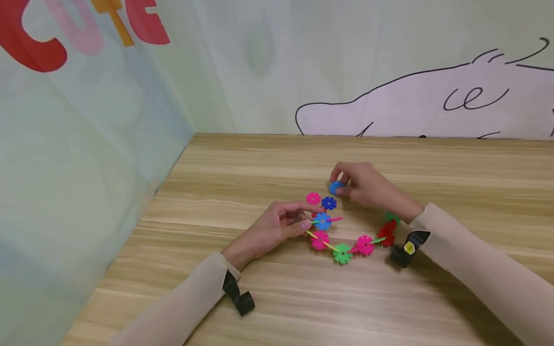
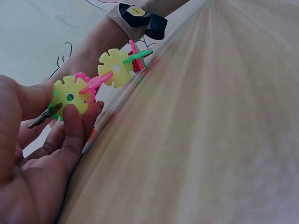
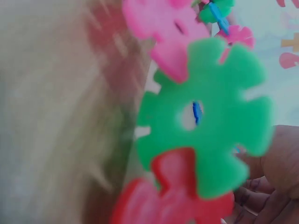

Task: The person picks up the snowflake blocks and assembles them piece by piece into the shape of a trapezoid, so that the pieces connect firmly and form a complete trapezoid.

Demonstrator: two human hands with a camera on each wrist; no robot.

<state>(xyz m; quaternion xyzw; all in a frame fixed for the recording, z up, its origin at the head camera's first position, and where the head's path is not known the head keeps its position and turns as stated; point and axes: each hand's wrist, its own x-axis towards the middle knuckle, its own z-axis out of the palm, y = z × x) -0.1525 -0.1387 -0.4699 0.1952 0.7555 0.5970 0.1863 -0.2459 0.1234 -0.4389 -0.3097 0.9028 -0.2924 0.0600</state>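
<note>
My left hand (image 1: 274,226) pinches one end of a chain of slotted plastic snowflake discs. In the left wrist view its thumb and fingers grip a yellow disc (image 2: 63,93), with a dark disc (image 2: 44,115) seen edge-on beside it. The chain includes a light blue disc (image 1: 322,221), pink disc (image 1: 320,240), green disc (image 1: 343,253) and red disc (image 1: 386,235), curving toward the right forearm. Beyond it, my right hand (image 1: 365,182) pinches a separate blue snowflake disc (image 1: 335,188) between thumb and fingers. A chain-linked green disc (image 3: 224,116) fills much of the right wrist view.
Two loose discs, one pink (image 1: 313,198) and one dark blue (image 1: 329,203), lie between the hands on the wooden table (image 1: 242,168). An orange-red disc (image 1: 316,214) is partly hidden by the left fingers. A printed wall (image 1: 259,96) borders the table's back and left.
</note>
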